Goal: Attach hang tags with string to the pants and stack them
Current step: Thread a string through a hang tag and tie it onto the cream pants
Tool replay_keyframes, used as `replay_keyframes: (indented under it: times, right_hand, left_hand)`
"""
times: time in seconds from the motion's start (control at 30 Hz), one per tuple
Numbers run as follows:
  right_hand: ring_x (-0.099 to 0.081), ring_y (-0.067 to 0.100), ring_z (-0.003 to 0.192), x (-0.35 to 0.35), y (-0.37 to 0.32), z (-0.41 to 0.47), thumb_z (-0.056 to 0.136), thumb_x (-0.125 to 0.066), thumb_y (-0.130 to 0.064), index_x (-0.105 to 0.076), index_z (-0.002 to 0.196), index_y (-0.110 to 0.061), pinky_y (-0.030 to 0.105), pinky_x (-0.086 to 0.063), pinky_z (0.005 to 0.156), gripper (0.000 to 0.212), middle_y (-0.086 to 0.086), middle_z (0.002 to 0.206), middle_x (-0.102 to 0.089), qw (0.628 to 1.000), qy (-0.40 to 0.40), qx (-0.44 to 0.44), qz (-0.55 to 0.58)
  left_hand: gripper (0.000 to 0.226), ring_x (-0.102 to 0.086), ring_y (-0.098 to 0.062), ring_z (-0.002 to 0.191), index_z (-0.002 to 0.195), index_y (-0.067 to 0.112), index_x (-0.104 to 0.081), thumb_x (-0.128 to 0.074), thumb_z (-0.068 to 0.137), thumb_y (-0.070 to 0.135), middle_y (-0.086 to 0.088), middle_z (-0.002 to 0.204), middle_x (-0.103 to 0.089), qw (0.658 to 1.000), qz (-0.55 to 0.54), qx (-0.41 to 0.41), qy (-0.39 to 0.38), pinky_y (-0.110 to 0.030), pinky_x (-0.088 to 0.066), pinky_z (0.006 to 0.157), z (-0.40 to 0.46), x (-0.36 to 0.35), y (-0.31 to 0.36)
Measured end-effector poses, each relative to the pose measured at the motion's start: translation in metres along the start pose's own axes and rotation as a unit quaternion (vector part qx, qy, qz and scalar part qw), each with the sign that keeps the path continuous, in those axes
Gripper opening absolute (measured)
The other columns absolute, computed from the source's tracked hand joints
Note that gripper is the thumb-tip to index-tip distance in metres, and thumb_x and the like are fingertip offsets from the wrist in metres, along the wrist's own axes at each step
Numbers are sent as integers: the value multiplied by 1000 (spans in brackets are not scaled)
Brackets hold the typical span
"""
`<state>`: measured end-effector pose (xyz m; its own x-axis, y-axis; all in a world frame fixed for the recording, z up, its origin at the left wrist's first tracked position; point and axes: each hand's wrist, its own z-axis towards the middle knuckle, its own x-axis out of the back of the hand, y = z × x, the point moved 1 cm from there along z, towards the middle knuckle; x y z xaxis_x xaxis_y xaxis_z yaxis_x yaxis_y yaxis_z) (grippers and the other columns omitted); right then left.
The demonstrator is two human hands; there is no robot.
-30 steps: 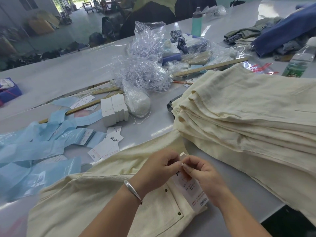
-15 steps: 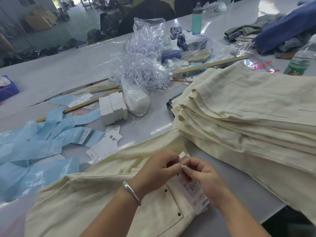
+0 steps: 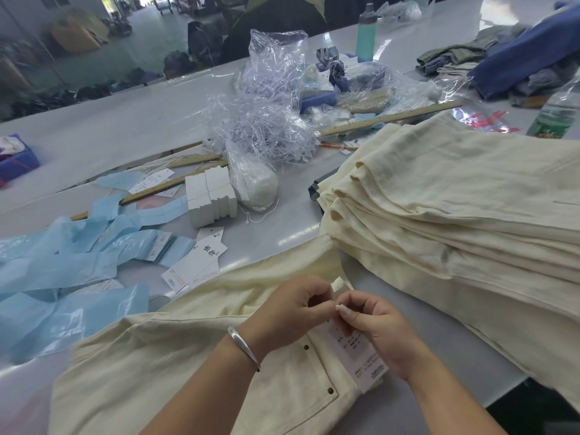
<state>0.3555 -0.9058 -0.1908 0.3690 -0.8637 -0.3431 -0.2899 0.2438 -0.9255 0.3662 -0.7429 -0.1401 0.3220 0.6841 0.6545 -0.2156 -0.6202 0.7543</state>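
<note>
Cream pants (image 3: 194,350) lie flat across the near table edge. A white hang tag (image 3: 361,359) rests on their waistband by the pocket rivets. My left hand (image 3: 292,312) and my right hand (image 3: 373,328) meet fingertip to fingertip just above the tag's top end, pinching something small there; the string itself is too thin to make out. A stack of folded cream pants (image 3: 464,215) sits to the right. Loose hang tags (image 3: 201,259) lie left of the pants.
White tag bundles (image 3: 210,196) and a bag of strings (image 3: 257,186) stand mid-table. Clear plastic with fasteners (image 3: 266,120), wooden rulers (image 3: 389,117), blue plastic sleeves (image 3: 62,265), a teal bottle (image 3: 365,34) and blue clothing (image 3: 527,54) crowd the rest.
Both hands stay at the tag's top; the fingertips have drawn closer together. The view has shifted slightly.
</note>
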Motion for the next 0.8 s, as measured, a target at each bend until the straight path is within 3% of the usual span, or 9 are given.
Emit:
replay_keyframes:
  times: [0.2,0.33,0.47,0.63,0.7,0.8]
  right_hand:
    - [-43,13,62,1,-4,2,92,-57,0,-65,79,2,22,-37,59,16,7,65,-52,987,54,19,-151]
    - [-44,11,59,1,-9,2,91,-60,-1,-68,77,-2,21,-38,56,16,4,61,-52,977,61,26,-203]
    - [-47,9,58,-1,-10,3,90,-61,-1,-70,79,-2,20,-40,57,15,0,60,-56,977,61,23,-204]
    - [-46,8,55,0,-9,4,89,-65,-6,-71,73,-11,19,-38,53,18,-5,56,-55,962,79,25,-261]
    - [-45,5,51,3,-10,5,88,-67,-15,-69,66,-23,22,-38,53,23,-11,51,-55,925,89,4,-369]
    - [-45,7,48,-6,-19,13,84,-69,-35,-57,57,-22,24,-32,48,32,-8,48,-53,794,188,27,-578]
  left_hand:
    - [16,-43,2,66,77,11,-60,-61,91,21,11,69,-47,995,96,-32,-5,-12,-31,59,1,-2,-6]
    - [12,-46,-1,62,74,22,-70,-71,86,22,11,67,-58,1000,6,-2,-8,-19,-38,61,7,2,-19]
    - [22,-42,1,52,62,31,-68,-79,80,24,14,53,-56,990,-127,47,-29,-13,-33,52,11,3,-27]
    - [15,-41,-4,53,66,27,-70,-81,77,28,12,56,-57,995,-87,49,-29,-18,-33,53,18,1,-34]
    - [14,-45,0,55,72,28,-69,-83,74,29,16,64,-60,998,-29,45,12,-18,-37,56,16,-3,-33]
    - [22,-53,-2,67,88,28,-66,-82,73,32,15,92,-53,989,16,65,135,-18,-45,68,3,-6,-37]
